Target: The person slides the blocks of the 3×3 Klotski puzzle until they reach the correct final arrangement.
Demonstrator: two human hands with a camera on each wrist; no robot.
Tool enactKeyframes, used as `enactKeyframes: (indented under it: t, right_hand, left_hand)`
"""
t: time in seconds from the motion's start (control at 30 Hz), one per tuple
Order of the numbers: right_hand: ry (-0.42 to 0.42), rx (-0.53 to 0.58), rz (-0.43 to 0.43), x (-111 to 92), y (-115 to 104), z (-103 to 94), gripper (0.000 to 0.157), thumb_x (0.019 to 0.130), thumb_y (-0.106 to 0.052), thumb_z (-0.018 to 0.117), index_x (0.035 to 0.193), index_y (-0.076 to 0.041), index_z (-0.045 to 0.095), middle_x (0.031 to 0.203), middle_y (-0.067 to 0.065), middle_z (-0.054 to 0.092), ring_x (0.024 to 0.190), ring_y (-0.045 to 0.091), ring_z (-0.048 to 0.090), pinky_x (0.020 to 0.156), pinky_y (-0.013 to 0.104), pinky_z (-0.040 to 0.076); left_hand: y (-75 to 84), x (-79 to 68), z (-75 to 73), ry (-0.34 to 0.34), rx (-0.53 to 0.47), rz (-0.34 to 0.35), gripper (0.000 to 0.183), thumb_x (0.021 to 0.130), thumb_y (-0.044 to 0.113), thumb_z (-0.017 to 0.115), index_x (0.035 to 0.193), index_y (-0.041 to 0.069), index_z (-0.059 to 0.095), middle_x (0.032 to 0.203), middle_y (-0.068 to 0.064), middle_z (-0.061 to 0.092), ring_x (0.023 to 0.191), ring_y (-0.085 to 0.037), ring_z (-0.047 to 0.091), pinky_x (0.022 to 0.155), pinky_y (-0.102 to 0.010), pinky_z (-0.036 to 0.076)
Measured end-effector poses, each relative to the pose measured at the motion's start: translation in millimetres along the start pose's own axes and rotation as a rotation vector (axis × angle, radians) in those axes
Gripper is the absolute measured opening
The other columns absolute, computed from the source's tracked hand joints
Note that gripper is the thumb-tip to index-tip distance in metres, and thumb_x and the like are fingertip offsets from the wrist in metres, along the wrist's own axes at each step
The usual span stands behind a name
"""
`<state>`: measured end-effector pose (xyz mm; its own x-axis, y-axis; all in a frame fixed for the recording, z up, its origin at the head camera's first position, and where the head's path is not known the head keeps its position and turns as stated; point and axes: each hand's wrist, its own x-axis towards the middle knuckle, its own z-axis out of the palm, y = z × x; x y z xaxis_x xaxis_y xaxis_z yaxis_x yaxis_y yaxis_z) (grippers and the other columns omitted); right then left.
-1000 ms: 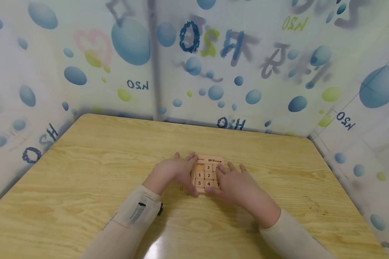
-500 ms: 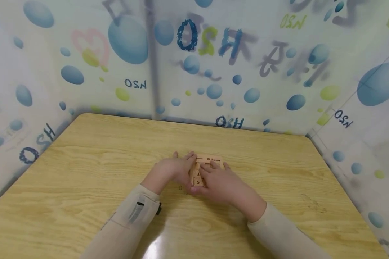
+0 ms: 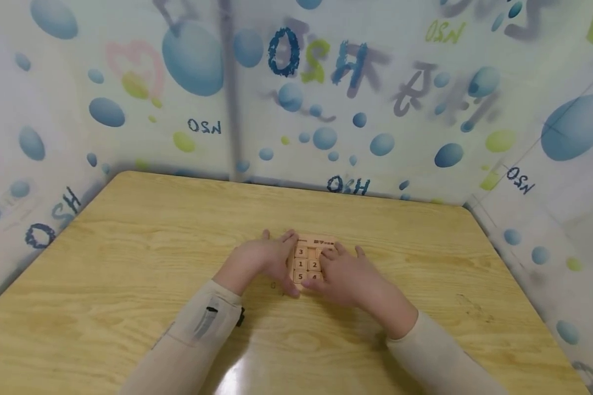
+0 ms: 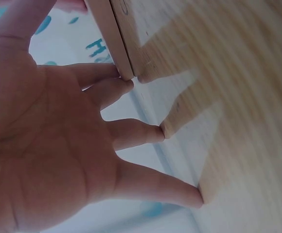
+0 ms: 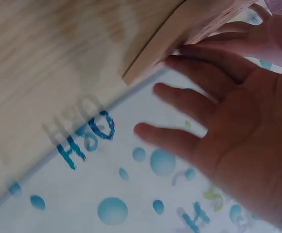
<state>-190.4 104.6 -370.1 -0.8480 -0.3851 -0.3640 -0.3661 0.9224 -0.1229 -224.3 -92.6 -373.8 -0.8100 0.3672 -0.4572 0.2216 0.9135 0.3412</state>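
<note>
A wooden number sliding puzzle [image 3: 307, 238] lies flat on the table between both hands. Its tile 3 [image 3: 301, 252] is at the top left, with an open slot just right of it; tiles 1, 5, 2 and part of 4 also show. My left hand [image 3: 262, 258] braces the left side, thumb near the bottom corner and forefinger at the top corner. In the left wrist view its straight fingers [image 4: 136, 133] spread onto the tabletop. My right hand [image 3: 351, 277] lies over the right columns, fingertips on the tiles, hiding several. The right wrist view shows the puzzle's edge [image 5: 155, 43] beside its extended fingers.
The light wooden table [image 3: 178, 219] extends around the puzzle on every side. Behind it and along both sides stand white walls [image 3: 400, 82] printed with blue and green drops and lettering.
Tile 3 has slid from the top middle to the top left, so the slot now sits at the top middle. My right hand swept left across the puzzle, then came partway back right.
</note>
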Motion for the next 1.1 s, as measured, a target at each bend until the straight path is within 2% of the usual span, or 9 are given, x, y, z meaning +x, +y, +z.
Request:
enactKeyframes:
  t: [0.13, 0.4, 0.57, 0.67, 0.9, 1.1]
  right_hand:
    - [-0.011, 0.032, -0.052, 0.8, 0.1, 0.5, 0.079, 0.108, -0.064, 0.047, 0.164, -0.009, 0.041, 0.175, 0.009, 0.035, 0.167, 0.036, 0.021, 0.132, 0.072, 0.015]
    - [-0.020, -0.045, 0.029, -23.4, 5.6, 4.3, 0.081, 0.104, -0.069, 0.050, 0.156, -0.007, 0.053, 0.171, 0.009, 0.042, 0.164, 0.038, 0.027, 0.131, 0.074, 0.018]
    - [0.002, -0.050, 0.026, -16.6, 5.2, 5.7, 0.083, 0.105, -0.068, 0.048, 0.163, -0.008, 0.044, 0.175, 0.009, 0.036, 0.165, 0.040, 0.025, 0.130, 0.075, 0.018]
    - [0.010, -0.078, 0.034, -16.7, 5.4, 4.1, 0.081, 0.105, -0.066, 0.050, 0.164, -0.011, 0.042, 0.175, 0.007, 0.036, 0.165, 0.040, 0.023, 0.130, 0.076, 0.018]
    - [-0.066, -0.087, 0.036, -44.1, -1.3, 4.2, 0.083, 0.102, -0.072, 0.051, 0.158, -0.010, 0.052, 0.171, 0.004, 0.043, 0.164, 0.038, 0.029, 0.129, 0.076, 0.018]
    - [-0.014, -0.100, 0.014, -35.7, -3.0, 5.5, 0.083, 0.104, -0.067, 0.052, 0.164, -0.010, 0.042, 0.174, 0.004, 0.037, 0.165, 0.038, 0.025, 0.130, 0.075, 0.017]
  left_hand:
    - [0.2, -0.8, -0.8, -0.004, 0.013, 0.006, 0.135, 0.074, 0.057, 0.094, 0.173, 0.017, 0.011, 0.182, -0.001, 0.004, 0.162, -0.058, 0.003, 0.121, -0.087, 0.015]
    - [4.9, -0.3, 0.2, 0.001, -0.022, 0.011, 0.135, 0.073, 0.052, 0.096, 0.173, 0.016, 0.012, 0.182, -0.001, 0.005, 0.163, -0.055, 0.001, 0.124, -0.083, 0.013]
    - [3.0, -0.9, -1.4, 0.015, -0.015, 0.023, 0.133, 0.075, 0.050, 0.096, 0.173, 0.013, 0.013, 0.182, -0.003, 0.005, 0.162, -0.058, 0.003, 0.127, -0.080, 0.013]
    - [2.0, -2.3, -1.7, 0.012, -0.016, 0.023, 0.132, 0.076, 0.050, 0.095, 0.172, 0.012, 0.013, 0.182, -0.004, 0.005, 0.161, -0.059, 0.003, 0.127, -0.080, 0.013]
    - [5.9, -2.3, -3.1, 0.016, -0.023, 0.021, 0.133, 0.075, 0.050, 0.096, 0.173, 0.015, 0.013, 0.182, -0.003, 0.005, 0.162, -0.057, 0.002, 0.126, -0.081, 0.011]
    - [3.4, -0.8, -2.8, 0.004, -0.019, 0.008, 0.131, 0.076, 0.049, 0.095, 0.173, 0.015, 0.013, 0.182, -0.003, 0.004, 0.162, -0.057, 0.001, 0.127, -0.079, 0.011]
